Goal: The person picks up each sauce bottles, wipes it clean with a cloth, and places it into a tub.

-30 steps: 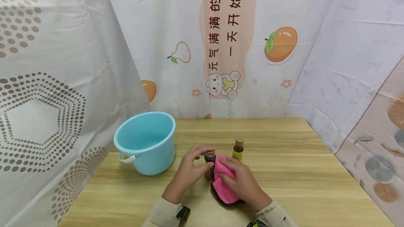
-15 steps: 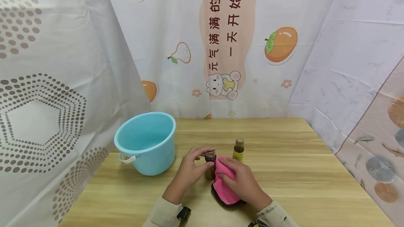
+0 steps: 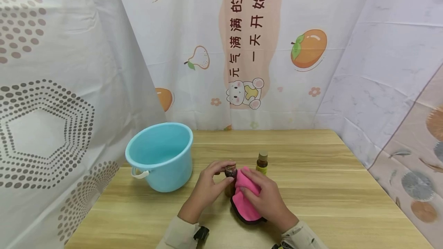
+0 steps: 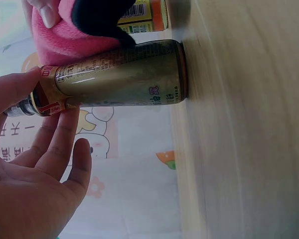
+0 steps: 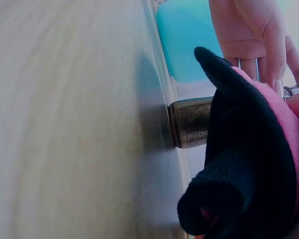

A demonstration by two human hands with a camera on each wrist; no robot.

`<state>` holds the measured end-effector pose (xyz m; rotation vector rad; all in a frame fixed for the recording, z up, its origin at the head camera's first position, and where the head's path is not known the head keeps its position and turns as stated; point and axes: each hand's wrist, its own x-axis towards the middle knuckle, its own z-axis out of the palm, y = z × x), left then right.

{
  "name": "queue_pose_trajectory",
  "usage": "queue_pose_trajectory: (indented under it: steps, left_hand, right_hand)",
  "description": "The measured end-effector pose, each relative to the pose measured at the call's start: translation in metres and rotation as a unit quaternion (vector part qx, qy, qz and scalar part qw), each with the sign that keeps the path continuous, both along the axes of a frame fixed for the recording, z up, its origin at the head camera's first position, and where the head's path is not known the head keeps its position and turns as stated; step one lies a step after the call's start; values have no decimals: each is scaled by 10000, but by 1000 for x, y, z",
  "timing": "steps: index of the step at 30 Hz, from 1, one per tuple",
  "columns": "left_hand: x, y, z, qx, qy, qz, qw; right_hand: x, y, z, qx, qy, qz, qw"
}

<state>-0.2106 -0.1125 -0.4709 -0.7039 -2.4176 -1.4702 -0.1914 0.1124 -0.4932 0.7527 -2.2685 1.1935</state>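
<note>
My left hand [image 3: 205, 188] grips a dark glass bottle [image 4: 119, 79] near its neck, thumb on one side and fingers on the other. The bottle stands upright on the table, its printed label showing in the left wrist view. In my right hand [image 3: 269, 198] is a pink cloth [image 3: 246, 207] with a black edge and underside, bunched under the fingers and pressed to the bottle's right side. Part of the bottle is hidden by the cloth in the right wrist view. Just behind my right hand stands a second brown bottle [image 3: 262, 162] with a yellow label and gold-coloured cap.
A light blue bucket [image 3: 174, 176] with a white handle stands at the left of the wooden table [image 3: 318, 187]. Printed curtains [image 3: 194, 26] hang behind the table and along both sides.
My right hand and the pink cloth have shifted slightly against the bottle, and the cloth's upper part bunches a little higher. My left hand keeps its hold in the same place.
</note>
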Motion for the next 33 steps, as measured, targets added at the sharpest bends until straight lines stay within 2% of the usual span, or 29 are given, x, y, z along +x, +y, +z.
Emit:
queue_pose_trajectory:
  steps: [6, 17, 33]
  left_hand:
    - [-1, 1, 1, -22, -88, -30, 10000]
    - [0, 1, 0, 41, 20, -63, 10000]
    - [0, 1, -1, 21, 106, 23, 9999]
  right_hand:
    - [-1, 1, 2, -263, 118, 153, 9995]
    - [-2, 1, -2, -154, 15, 181, 9997]
    - [0, 3, 0, 378, -651, -16, 9972]
